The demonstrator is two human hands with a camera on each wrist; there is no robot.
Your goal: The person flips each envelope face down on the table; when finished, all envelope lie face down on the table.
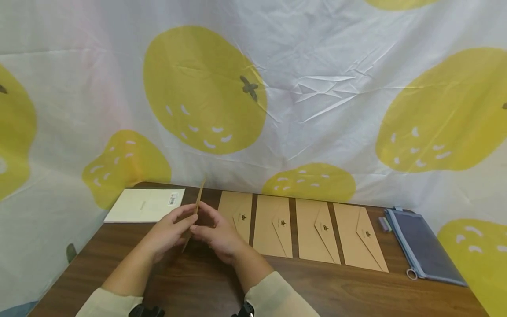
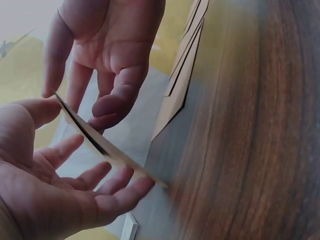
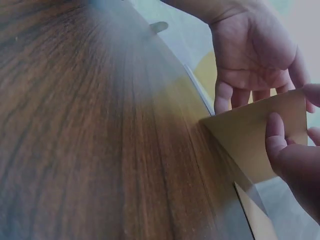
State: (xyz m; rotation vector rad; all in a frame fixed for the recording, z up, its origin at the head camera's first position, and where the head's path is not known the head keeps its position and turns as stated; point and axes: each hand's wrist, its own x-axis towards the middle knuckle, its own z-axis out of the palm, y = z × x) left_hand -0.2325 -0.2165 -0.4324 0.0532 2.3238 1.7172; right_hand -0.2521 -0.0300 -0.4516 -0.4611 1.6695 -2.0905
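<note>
A brown kraft envelope (image 1: 200, 196) stands nearly edge-on above the table between my two hands. My left hand (image 1: 171, 230) grips it from the left; its fingers (image 2: 107, 177) lie along one face, with the thumb by the upper edge. From the other side my right hand (image 1: 222, 235) pinches it, the thumb (image 3: 275, 131) flat on the plain face. A dark slit shows along one edge of the held envelope (image 2: 112, 150) in the left wrist view. To the right, several like envelopes (image 1: 271, 229) lie in a row, pointed flaps up.
A cream booklet-like item (image 1: 142, 204) with a barcode label lies at the table's back left. On the right are a blue mesh zip pouch (image 1: 424, 244) and a small purple block (image 1: 383, 224). A fruit-print curtain (image 1: 317, 110) hangs behind the wooden table (image 1: 325, 290).
</note>
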